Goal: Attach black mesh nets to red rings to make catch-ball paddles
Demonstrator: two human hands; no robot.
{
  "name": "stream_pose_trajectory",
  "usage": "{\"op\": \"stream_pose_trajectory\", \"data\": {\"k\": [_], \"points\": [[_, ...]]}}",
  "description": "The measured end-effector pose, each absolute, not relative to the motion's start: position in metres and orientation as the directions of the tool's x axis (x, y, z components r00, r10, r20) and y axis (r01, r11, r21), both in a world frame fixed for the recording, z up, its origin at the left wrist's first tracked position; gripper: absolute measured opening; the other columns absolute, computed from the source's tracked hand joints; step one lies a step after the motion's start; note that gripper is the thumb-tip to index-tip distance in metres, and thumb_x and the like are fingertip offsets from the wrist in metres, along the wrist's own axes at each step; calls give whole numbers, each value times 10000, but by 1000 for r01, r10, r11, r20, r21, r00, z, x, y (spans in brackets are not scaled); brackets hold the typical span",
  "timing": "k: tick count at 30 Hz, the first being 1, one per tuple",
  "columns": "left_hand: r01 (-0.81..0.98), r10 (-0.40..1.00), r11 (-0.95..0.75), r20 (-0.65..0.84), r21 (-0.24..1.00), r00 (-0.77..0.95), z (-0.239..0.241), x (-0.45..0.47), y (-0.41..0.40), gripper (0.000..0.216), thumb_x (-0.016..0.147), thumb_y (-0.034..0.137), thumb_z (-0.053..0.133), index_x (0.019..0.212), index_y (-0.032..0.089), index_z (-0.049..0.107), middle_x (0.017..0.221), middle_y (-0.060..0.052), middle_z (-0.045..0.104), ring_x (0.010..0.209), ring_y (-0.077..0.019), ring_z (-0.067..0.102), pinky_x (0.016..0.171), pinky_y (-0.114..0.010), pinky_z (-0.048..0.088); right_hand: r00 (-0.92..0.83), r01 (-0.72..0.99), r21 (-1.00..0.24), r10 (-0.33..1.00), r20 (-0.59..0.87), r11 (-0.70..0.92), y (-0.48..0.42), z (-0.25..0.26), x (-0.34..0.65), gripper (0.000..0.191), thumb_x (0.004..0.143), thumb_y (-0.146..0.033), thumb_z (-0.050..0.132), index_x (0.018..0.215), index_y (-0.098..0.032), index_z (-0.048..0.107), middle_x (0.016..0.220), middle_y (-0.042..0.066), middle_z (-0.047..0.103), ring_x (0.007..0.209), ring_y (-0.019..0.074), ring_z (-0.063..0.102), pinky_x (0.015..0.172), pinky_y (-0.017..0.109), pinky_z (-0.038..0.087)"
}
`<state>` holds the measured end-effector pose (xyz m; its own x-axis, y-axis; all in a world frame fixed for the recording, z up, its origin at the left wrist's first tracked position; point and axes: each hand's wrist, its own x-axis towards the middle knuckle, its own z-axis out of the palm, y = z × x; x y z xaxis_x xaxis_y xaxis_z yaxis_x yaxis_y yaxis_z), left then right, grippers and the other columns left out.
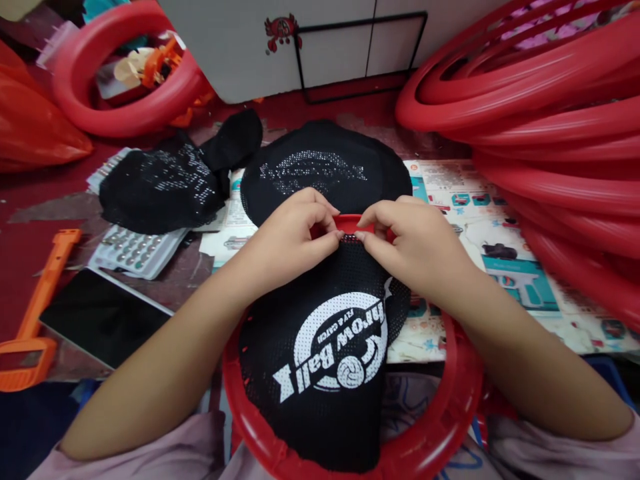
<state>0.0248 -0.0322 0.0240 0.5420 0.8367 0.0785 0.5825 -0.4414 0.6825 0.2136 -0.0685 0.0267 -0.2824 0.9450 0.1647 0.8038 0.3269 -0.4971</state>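
Note:
A red plastic ring (463, 373) lies in front of me, its near side over my lap. Black mesh fabric (320, 420) with white "Throw Ball" lettering hangs across it, attached along the left side. On the right the mesh is loose and folded, leaving part of the ring uncovered. At the ring's far rim, my left hand (305, 230) pinches the mesh edge between thumb and finger. Close beside it, my right hand (407, 230) pinches the same edge. Just beyond both hands rests another round piece of black mesh (325, 160).
Red rings (550, 87) are piled at the right, and another red ring (75, 80) lies back left. Crumpled black mesh (160, 187), a calculator-like white object (135, 250), a dark flat tablet (105, 317) and an orange plastic handle (37, 313) lie left. Printed cardboard (525, 287) covers the table.

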Motion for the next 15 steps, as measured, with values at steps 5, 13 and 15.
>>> {"op": "stream_pose_trajectory", "data": {"k": [5,13,15], "points": [[594,848,-427,73,682,526,23,26,-32,130,748,149,573,622,155,604,887,-42,596,912,-192,616,814,-327,483,-287,811,-483,944,165,331,-68,26,212,94,853,-165,591,819,-146,676,660,11,602,681,162,486,646,270,300],[606,845,-463,116,647,521,23,27,-33,144,764,135,564,621,153,569,856,-45,602,823,-162,583,744,-294,449,-285,840,-417,937,204,346,-66,23,210,142,854,-114,544,838,-139,683,669,26,599,699,175,476,665,286,305],[609,844,-472,126,638,522,22,27,-33,135,773,132,560,639,151,569,865,-49,606,819,-159,578,737,-288,447,-289,839,-408,931,224,358,-65,22,210,146,842,-96,541,832,-138,680,672,26,601,702,175,479,678,288,311]]}}
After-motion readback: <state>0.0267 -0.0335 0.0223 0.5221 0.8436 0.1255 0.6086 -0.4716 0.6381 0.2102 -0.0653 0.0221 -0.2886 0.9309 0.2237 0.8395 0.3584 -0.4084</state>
